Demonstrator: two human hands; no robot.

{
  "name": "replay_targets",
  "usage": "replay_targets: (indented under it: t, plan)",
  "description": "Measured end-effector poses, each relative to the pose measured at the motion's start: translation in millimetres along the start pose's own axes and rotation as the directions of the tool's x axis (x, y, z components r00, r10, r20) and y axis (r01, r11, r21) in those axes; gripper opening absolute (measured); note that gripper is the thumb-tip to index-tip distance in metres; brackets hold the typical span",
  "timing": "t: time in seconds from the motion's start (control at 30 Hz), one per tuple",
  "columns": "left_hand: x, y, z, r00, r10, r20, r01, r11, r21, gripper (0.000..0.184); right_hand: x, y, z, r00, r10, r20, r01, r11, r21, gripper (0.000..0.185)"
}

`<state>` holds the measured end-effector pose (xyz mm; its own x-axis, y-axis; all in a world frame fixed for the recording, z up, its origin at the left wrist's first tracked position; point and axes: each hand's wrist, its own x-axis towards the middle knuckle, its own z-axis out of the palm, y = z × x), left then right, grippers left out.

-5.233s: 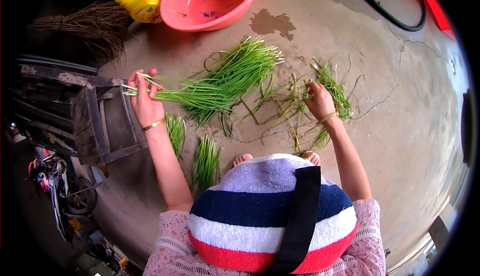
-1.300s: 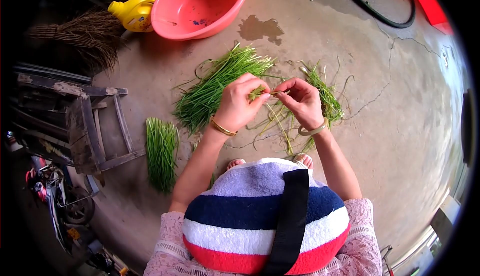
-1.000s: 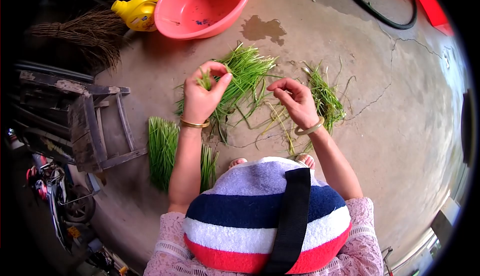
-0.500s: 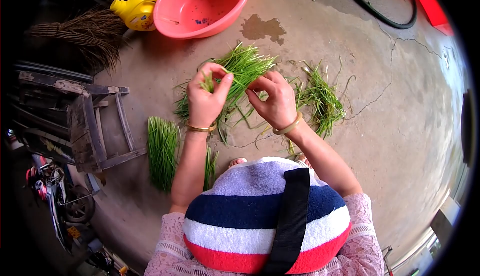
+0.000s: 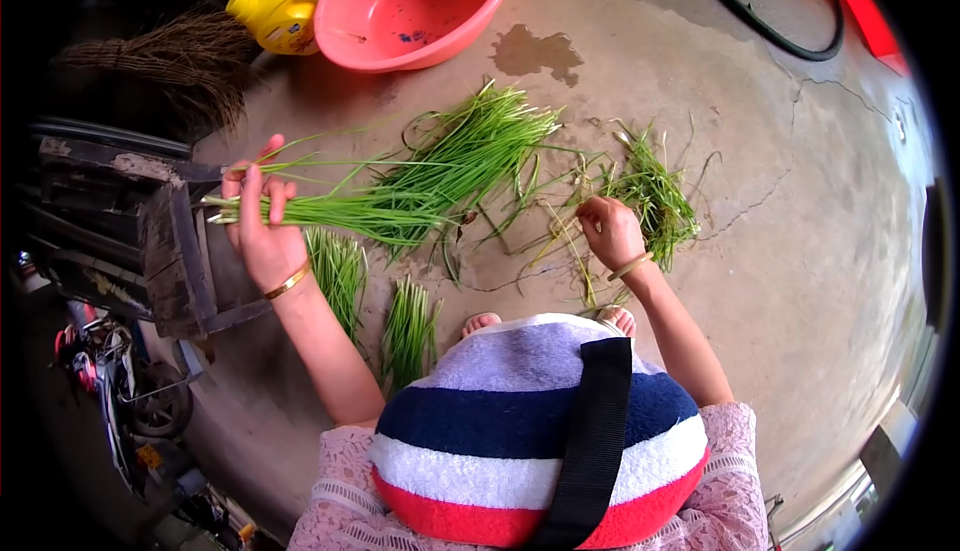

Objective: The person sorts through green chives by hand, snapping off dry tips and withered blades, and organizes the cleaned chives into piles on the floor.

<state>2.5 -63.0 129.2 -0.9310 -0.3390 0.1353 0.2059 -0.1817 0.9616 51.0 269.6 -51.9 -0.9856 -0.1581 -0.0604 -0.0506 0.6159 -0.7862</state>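
My left hand (image 5: 262, 221) is raised at the left, closed around a bunch of chives (image 5: 345, 213). Their pale ends stick out past the fingers, and the green leaves trail right toward the large chive heap (image 5: 480, 146). A few longer blades pass separately between the upper fingers. My right hand (image 5: 612, 234) is pinched shut beside the tangled pile of trimmings (image 5: 655, 191); whatever lies between its fingertips is too small to make out. Yellowed strands (image 5: 572, 251) lie just left of it. Two neater chive bundles, one (image 5: 338, 271) under my left wrist and another (image 5: 408, 326), rest near my feet.
A pink basin (image 5: 415, 11) stands at the back beside a yellow jug (image 5: 278, 19) and a twig broom (image 5: 165, 66). At the left is a wooden stool (image 5: 178, 261). A dark hose (image 5: 765, 21) curves across the concrete floor at the back right.
My left hand has moved left, drawing the chive bunch away from the heap. My right hand has moved right and down from the heap to the trimmings, so the hands are now far apart.
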Motion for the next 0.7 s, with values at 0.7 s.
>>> replay_targets:
  t: [0.7]
  plan:
    - [-31.3, -59.9, 19.7, 0.875, -0.253, 0.412, -0.112, 0.723, 0.682, 0.025, 122.1, 20.7, 16.1, 0.991, -0.007, -0.134, 0.011, 1.0, 0.023, 0.032]
